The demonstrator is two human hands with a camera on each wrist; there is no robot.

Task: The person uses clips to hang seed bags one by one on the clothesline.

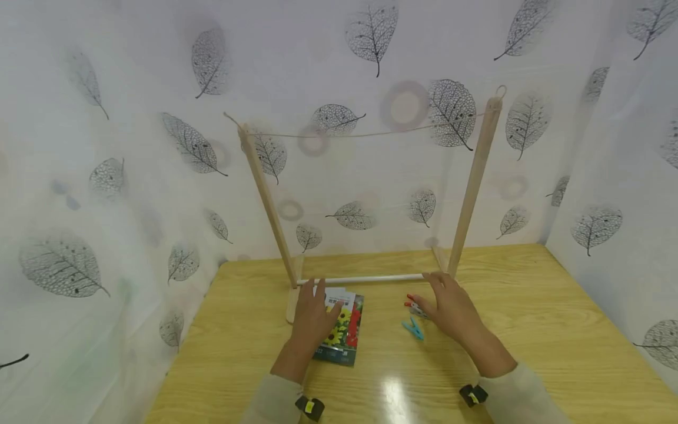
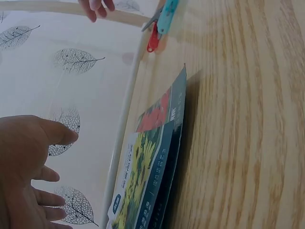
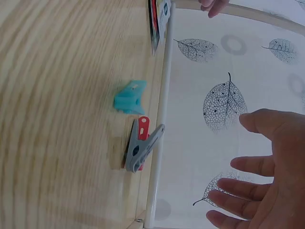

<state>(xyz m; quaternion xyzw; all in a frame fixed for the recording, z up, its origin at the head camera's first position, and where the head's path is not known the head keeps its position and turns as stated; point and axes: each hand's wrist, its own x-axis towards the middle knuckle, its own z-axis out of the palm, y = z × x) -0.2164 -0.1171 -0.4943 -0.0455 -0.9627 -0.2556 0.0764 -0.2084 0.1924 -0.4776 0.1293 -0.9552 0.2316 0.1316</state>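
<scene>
My left hand [image 1: 312, 318] hovers over two overlapping flower-picture packets and covers part of them in the head view. The upper packet [image 2: 143, 176] shows yellow flowers, and the lower packet [image 2: 162, 114] shows red ones. At the right, my right hand [image 1: 455, 309] is held above the table near several clothespins, its fingers spread and nothing in them. A teal clothespin [image 3: 129, 99] lies nearest the packets. Beside it a grey clothespin [image 3: 143, 150] overlaps a red clothespin [image 3: 143, 125]. Both wrist views show relaxed, spread fingers, and the left hand also holds nothing.
A wooden frame stands on the table [image 1: 238, 353], with a left post [image 1: 267, 203] and a right post [image 1: 477, 182]. A thin string [image 1: 360, 136] runs between their tops, and a white rod [image 1: 371, 278] joins them low down. Leaf-patterned curtain [image 1: 371, 176] surrounds the table's back and sides.
</scene>
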